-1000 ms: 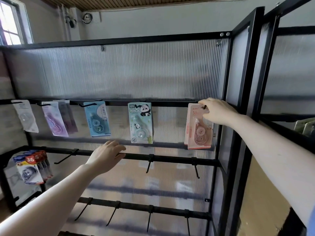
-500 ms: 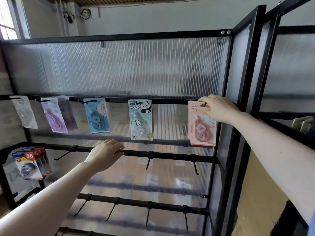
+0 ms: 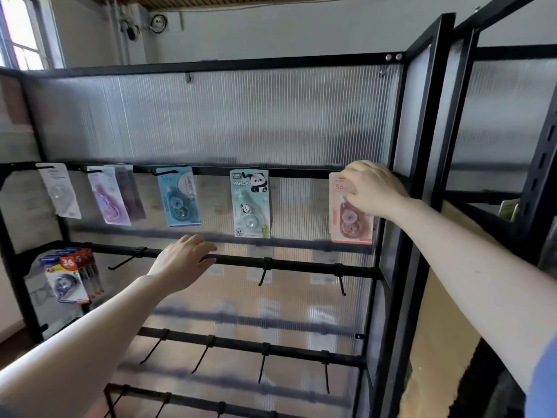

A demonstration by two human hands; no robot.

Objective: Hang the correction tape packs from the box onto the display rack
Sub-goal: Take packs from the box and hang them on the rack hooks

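Right hand: fingers pinch the top of the pink pack at the right end of the top rail; hook hidden behind them, so seating cannot be told.

Left hand: fingers relaxed, holding nothing, resting at the middle rail.

Left of the right fingers, apart along the same rail: panda pack, blue pack, purple packs, white pack. Low left of the left fingers: red-labelled packs. Box not in view.

Risks, as judged: if the pack's hole misses the hook, release drops it; a hasty withdrawal could tug it off; bare hooks beside the left fingers may snag.
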